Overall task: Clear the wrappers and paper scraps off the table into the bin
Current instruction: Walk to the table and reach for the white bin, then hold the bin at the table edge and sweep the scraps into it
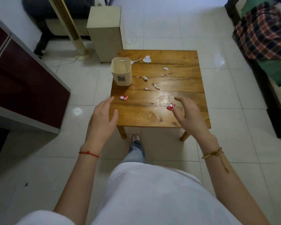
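A small wooden table (177, 62) carries a cream bin (121, 78) near its left edge. One red wrapper (123, 97) lies in front of the bin. A second red wrapper (170, 107) lies near the table's front right, between the thumb and forefinger of my right hand (190, 117), whose fingers are spread around it without closing. My left hand (102, 120) hovers open over the table's front left corner, just short of the first wrapper. Several white and red paper scraps (147, 59) are scattered right of the bin and toward the far edge.
A tall cream box (105, 31) stands on the floor behind the table, beside a fan stand (78, 44). A dark red cabinet (23, 88) is at the left. A bed with a plaid blanket (263, 33) is at the right. My foot (135, 138) is under the table's front edge.
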`<action>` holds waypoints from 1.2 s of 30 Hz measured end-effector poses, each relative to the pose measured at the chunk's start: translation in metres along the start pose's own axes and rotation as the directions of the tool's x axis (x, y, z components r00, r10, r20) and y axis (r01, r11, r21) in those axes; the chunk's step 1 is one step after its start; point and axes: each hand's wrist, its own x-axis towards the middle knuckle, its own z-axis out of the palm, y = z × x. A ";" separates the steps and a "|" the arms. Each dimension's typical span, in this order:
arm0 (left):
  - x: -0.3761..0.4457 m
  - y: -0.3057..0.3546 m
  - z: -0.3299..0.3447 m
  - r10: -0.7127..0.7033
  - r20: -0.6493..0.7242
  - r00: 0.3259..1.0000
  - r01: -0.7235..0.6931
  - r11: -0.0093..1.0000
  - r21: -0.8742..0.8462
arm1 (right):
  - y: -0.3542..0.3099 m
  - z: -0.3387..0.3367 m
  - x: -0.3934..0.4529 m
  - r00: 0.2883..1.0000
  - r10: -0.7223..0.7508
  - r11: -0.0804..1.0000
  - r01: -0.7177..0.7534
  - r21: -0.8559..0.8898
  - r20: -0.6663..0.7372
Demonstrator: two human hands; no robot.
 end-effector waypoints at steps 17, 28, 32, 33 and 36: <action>0.305 -0.088 0.047 -0.222 0.166 0.961 0.227 0.974 -0.014 | -0.017 0.046 0.244 0.989 0.135 0.991 -0.133 -0.033 0.055; 0.400 -0.161 0.148 -0.541 0.316 0.780 0.564 0.825 0.020 | 0.021 0.084 0.319 0.970 0.210 0.977 -0.202 -0.074 0.125; 0.413 -0.181 0.174 -0.566 0.365 0.740 0.604 0.797 0.010 | 0.033 0.104 0.336 0.966 0.212 0.976 -0.201 -0.089 0.150; 0.416 -0.187 0.179 -0.578 0.389 0.718 0.626 0.780 0.004 | 0.036 0.109 0.340 0.965 0.211 0.976 -0.198 -0.094 0.156; 0.419 -0.198 0.193 -0.592 0.426 0.684 0.668 0.743 -0.039 | 0.040 0.124 0.346 0.960 0.223 0.973 -0.207 -0.105 0.167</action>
